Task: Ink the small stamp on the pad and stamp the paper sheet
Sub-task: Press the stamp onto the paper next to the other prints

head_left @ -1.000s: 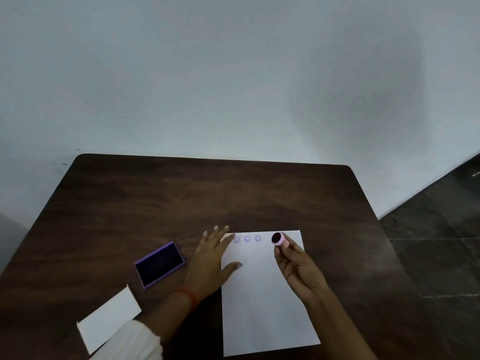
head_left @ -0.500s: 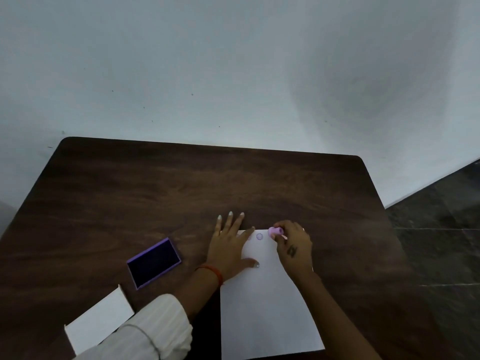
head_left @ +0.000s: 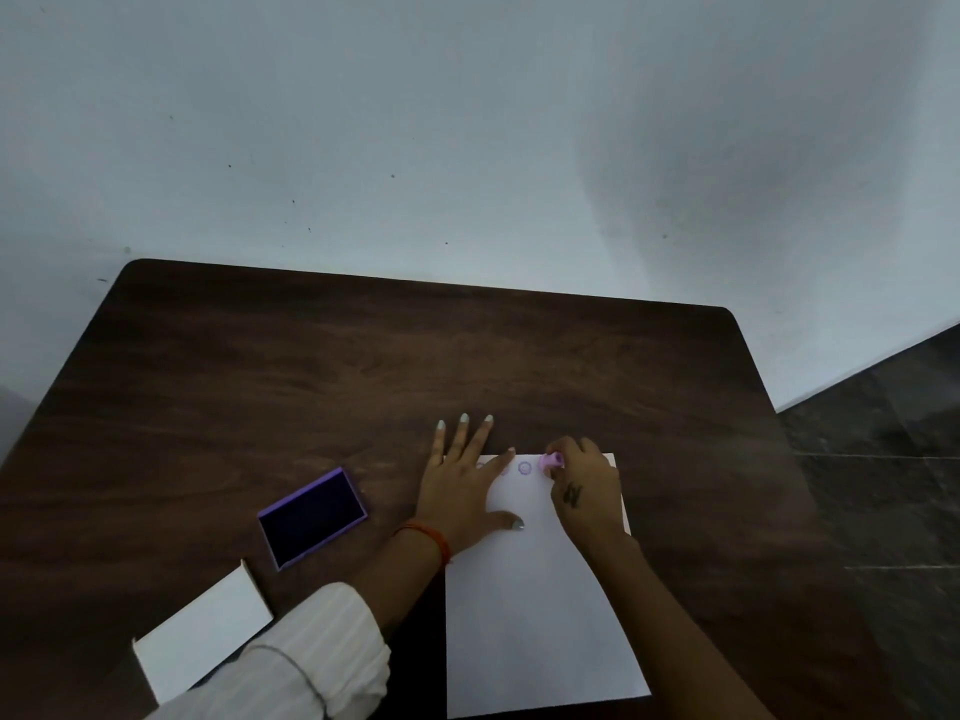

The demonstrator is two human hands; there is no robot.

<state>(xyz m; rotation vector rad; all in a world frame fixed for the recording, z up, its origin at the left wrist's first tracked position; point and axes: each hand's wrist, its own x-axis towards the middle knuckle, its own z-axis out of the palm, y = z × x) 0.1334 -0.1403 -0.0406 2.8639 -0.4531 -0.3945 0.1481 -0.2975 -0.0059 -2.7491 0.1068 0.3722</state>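
A white paper sheet lies on the dark wooden table. My right hand grips the small pink stamp and holds it down on the sheet's top edge, right of a purple stamped circle. My left hand lies flat with fingers spread on the sheet's top left corner and partly hides other prints. The purple-rimmed ink pad lies open on the table, left of my left hand.
A white lid or card lies at the near left, partly under my white sleeve. A pale wall rises behind the table's far edge. Dark floor shows past the table's right edge.
One second ago my right hand held the stamp tilted up above the sheet; it has since lowered onto the top edge. My left hand slid a little further up.
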